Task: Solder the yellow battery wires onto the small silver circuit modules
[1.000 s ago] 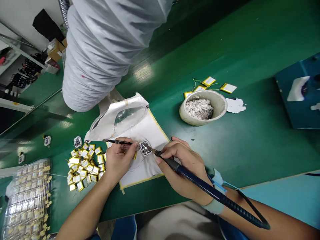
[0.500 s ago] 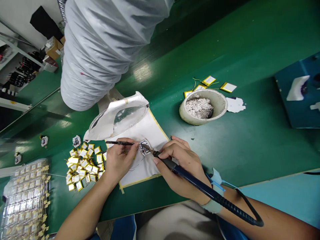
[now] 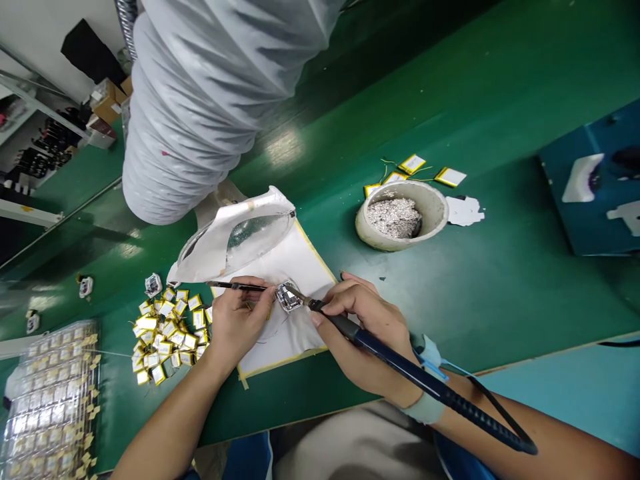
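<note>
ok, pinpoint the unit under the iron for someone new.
On the green bench, find the white sheet edged in yellow tape. Between the left hand and right hand is a small, white-rimmed unit showing dark, shiny innards. Unlike the similar units off to the left, it lies under the tip of the soldering iron.
</note>
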Tool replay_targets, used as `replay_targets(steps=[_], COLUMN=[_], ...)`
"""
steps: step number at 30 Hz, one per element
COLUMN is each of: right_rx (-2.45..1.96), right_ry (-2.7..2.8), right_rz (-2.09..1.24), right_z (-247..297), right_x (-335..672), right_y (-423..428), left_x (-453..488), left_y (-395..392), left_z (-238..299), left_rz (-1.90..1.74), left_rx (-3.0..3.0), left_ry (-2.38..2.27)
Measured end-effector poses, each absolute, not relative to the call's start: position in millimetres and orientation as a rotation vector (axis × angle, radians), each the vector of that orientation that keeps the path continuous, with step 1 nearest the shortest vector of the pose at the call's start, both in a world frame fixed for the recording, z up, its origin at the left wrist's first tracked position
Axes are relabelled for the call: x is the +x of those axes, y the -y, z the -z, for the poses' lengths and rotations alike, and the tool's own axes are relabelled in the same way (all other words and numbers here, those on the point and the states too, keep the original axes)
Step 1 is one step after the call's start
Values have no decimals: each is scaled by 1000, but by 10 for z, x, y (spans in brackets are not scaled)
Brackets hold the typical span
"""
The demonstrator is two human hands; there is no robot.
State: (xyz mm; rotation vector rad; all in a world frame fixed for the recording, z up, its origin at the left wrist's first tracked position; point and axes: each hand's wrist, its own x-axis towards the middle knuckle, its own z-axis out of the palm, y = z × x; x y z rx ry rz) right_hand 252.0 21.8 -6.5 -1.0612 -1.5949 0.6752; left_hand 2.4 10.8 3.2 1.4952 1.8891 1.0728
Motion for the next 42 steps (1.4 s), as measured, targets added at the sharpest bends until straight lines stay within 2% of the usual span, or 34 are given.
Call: replay_targets(steps=[12, 42], right_rx=[-1073, -1070], right_ry=[1530, 1636], right_rz=[-680, -711], right_z=[77, 45], right_x=[2486, 2520], right_y=[-212, -214], left_x=[12, 126], left_y=[-72, -111], left_z=[-4, -5], left_rz=[-1241, -1147], left_rx=[1287, 1455], left_ry=[-1778, -1907])
